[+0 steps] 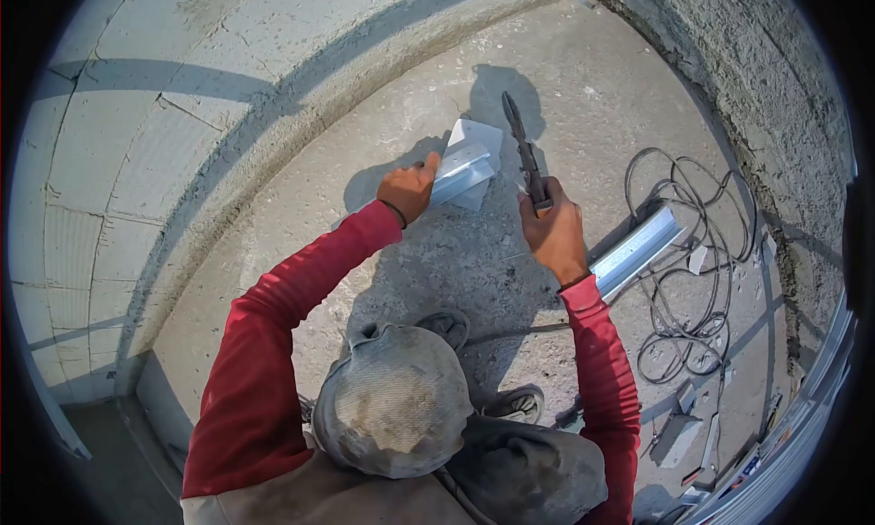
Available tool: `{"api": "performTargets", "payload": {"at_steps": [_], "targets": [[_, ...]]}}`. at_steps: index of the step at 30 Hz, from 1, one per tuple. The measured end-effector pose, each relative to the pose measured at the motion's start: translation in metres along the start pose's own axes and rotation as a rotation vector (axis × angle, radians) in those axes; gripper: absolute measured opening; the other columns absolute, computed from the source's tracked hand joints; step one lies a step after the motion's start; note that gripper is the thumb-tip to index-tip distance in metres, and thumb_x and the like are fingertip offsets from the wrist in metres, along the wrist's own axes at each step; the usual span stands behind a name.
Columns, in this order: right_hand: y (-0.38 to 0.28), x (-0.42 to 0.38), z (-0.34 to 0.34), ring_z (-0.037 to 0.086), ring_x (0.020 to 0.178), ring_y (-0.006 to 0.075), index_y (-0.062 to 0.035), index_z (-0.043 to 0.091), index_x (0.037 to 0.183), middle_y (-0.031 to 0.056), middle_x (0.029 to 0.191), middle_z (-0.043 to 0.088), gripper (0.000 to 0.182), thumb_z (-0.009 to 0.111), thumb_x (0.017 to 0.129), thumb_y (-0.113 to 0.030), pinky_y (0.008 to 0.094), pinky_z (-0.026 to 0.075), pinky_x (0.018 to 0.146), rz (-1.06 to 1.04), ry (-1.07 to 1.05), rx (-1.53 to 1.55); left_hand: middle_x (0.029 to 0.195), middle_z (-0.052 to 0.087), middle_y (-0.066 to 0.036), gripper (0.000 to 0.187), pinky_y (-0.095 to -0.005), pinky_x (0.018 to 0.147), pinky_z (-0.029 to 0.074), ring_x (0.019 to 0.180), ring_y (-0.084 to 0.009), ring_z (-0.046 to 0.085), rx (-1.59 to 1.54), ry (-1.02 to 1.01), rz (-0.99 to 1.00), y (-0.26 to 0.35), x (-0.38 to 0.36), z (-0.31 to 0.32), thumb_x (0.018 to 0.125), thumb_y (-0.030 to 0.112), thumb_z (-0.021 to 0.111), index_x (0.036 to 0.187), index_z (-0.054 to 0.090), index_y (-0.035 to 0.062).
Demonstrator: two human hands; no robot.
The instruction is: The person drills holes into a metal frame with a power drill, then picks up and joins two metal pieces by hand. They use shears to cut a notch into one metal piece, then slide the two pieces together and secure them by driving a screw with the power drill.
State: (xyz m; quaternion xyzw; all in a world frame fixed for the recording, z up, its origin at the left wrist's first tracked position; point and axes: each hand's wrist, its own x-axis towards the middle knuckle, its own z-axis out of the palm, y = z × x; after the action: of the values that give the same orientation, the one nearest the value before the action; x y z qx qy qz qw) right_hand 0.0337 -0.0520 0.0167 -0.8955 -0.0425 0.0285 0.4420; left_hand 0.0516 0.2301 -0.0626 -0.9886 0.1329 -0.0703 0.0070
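Observation:
My left hand grips one end of a short galvanized metal profile, its thumb and forefinger along the edge. Under that profile lies a white flat offcut on the concrete. In my right hand is a pair of dark tin snips, blades pointing away from me and apart from the profile. Whether the blades are parted is hard to see. A longer metal profile lies beside my right wrist, partly hidden by the forearm.
A tangled dark cable spreads over the concrete floor to the right. Block walls curve round the left and back. A grey block and small scraps lie at lower right, near stacked metal profiles. My knees and shoes are below.

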Motion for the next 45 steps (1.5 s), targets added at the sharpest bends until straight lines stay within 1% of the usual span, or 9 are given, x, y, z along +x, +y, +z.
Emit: {"api": "performTargets", "payload": {"at_steps": [4, 8, 14, 21, 25, 27, 36, 40, 45], "targets": [[-0.011, -0.002, 0.03, 0.07, 0.077, 0.043, 0.0, 0.059, 0.103, 0.0191, 0.08, 0.07, 0.025, 0.072, 0.089, -0.016, 0.0427, 0.054, 0.067, -0.243, 0.393, 0.363, 0.082, 0.07, -0.018, 0.035, -0.0504, 0.061, 0.057, 0.07, -0.0358, 0.071, -0.049, -0.047, 0.036, -0.008, 0.008, -0.002, 0.09, 0.012, 0.058, 0.124, 0.054, 0.0069], [0.041, 0.002, 0.037, 0.066, 0.085, 0.0494, 0.0001, 0.059, 0.103, 0.0251, 0.081, 0.068, 0.025, 0.066, 0.083, -0.013, 0.0529, 0.052, 0.077, 0.082, -0.119, -0.099, 0.089, 0.072, -0.021, 0.034, -0.0527, 0.067, 0.055, 0.076, -0.0441, 0.07, -0.194, -0.112, -0.033, -0.018, 0.013, 0.005, 0.096, 0.019, 0.059, 0.126, 0.05, 0.0057], [-0.005, 0.015, -0.023, 0.065, 0.091, 0.0515, 0.004, 0.057, 0.101, 0.0308, 0.088, 0.068, 0.026, 0.065, 0.081, -0.011, 0.0527, 0.052, 0.082, 0.092, -0.255, -0.152, 0.1, 0.071, -0.028, 0.045, -0.0501, 0.09, 0.052, 0.097, -0.0469, 0.068, -0.644, -0.465, 0.028, -0.034, 0.022, 0.025, 0.099, 0.03, 0.061, 0.134, 0.054, 0.0022], [-0.066, 0.04, -0.032, 0.068, 0.092, 0.0478, 0.0047, 0.059, 0.106, 0.0288, 0.09, 0.07, 0.029, 0.069, 0.091, -0.018, 0.0529, 0.054, 0.079, -0.007, -0.126, -0.169, 0.097, 0.07, -0.034, 0.078, -0.0498, 0.086, 0.053, 0.095, -0.0441, 0.07, -0.56, -0.696, -0.278, -0.022, 0.016, 0.013, 0.093, 0.065, 0.057, 0.101, 0.07, -0.0114], [-0.023, 0.043, -0.001, 0.069, 0.089, 0.0471, 0.0045, 0.063, 0.103, 0.0267, 0.088, 0.071, 0.027, 0.069, 0.09, -0.018, 0.0505, 0.055, 0.077, -0.061, -0.06, -0.059, 0.095, 0.07, -0.034, 0.08, -0.0494, 0.085, 0.053, 0.093, -0.0442, 0.07, -0.535, -0.641, -0.23, -0.025, 0.014, 0.024, 0.093, 0.065, 0.057, 0.101, 0.069, -0.0136], [0.009, 0.06, 0.007, 0.07, 0.068, 0.0375, 0.0042, 0.065, 0.094, 0.0162, 0.072, 0.069, 0.029, 0.075, 0.086, -0.022, 0.0368, 0.054, 0.066, -0.091, -0.458, -0.727, 0.096, 0.07, -0.033, 0.08, -0.049, 0.086, 0.054, 0.093, -0.0438, 0.071, -0.608, -0.676, -0.278, -0.023, 0.015, 0.019, 0.093, 0.065, 0.056, 0.101, 0.068, -0.0143], [-0.045, 0.063, 0.003, 0.069, 0.08, 0.0482, 0.0014, 0.066, 0.096, 0.0247, 0.082, 0.07, 0.021, 0.068, 0.084, -0.015, 0.0471, 0.058, 0.076, -0.166, 0.058, 0.01, 0.103, 0.07, -0.033, 0.081, -0.049, 0.089, 0.053, 0.099, -0.0437, 0.07, -0.556, -0.695, -0.287, -0.023, 0.017, 0.019, 0.093, 0.066, 0.056, 0.109, 0.067, -0.0138], [0.024, 0.075, 0.015, 0.071, 0.08, 0.0452, -0.0014, 0.066, 0.098, 0.0239, 0.083, 0.071, 0.02, 0.07, 0.084, -0.015, 0.0481, 0.058, 0.073, -0.127, -0.191, -0.686, 0.103, 0.07, -0.034, 0.082, -0.0491, 0.09, 0.053, 0.1, -0.0437, 0.07, -0.582, -0.69, -0.307, -0.024, 0.019, 0.022, 0.093, 0.066, 0.057, 0.109, 0.067, -0.0141], [-0.059, 0.064, -0.01, 0.07, 0.094, 0.0453, 0.0044, 0.066, 0.098, 0.0298, 0.101, 0.07, 0.023, 0.067, 0.084, -0.014, 0.0497, 0.058, 0.081, 0.022, -0.12, -0.149, 0.109, 0.069, -0.032, 0.081, -0.0483, 0.092, 0.052, 0.104, -0.0429, 0.069, -0.618, -0.737, -0.347, -0.021, 0.014, 0.021, 0.093, 0.064, 0.057, 0.117, 0.064, -0.0126]]}}
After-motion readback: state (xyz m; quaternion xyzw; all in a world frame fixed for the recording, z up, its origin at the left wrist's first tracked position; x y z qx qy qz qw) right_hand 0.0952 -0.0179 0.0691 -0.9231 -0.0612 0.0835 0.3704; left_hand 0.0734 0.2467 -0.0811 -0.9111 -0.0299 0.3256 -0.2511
